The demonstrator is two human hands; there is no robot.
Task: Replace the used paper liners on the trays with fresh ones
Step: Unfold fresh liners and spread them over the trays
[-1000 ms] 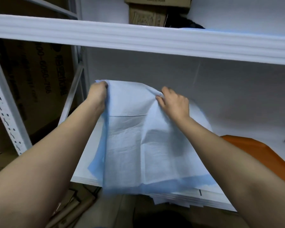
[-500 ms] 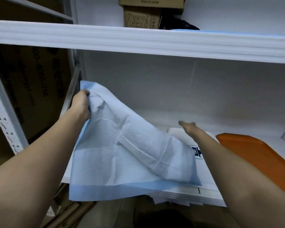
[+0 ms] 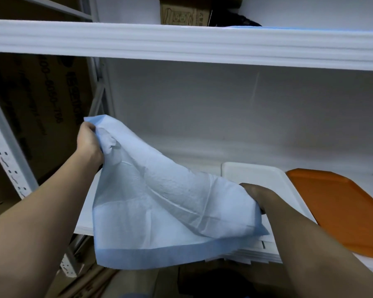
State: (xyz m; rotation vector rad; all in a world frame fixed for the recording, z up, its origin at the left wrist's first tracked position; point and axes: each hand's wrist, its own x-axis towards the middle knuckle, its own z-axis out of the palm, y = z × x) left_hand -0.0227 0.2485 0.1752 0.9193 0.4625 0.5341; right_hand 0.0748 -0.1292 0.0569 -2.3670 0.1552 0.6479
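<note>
- White metal shelf (image 3: 181, 43) bay with a grey back wall.
- Left hand (image 3: 88, 143) grips the raised corner of the blue paper liner (image 3: 159, 203); right hand (image 3: 255, 195) seems to clutch its lower right edge, fingers hidden.
- Liner drapes mid-frame over the white tray (image 3: 256, 175); orange tray (image 3: 340, 209) at right.
- Step looks like handling one liner; next, spread it flat on a tray.
- Cardboard box (image 3: 41, 108) print at left is unreadable.

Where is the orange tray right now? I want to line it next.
In the head view the orange tray lies on the lower shelf at far right, beside the white tray, just beyond the right hand.
</note>
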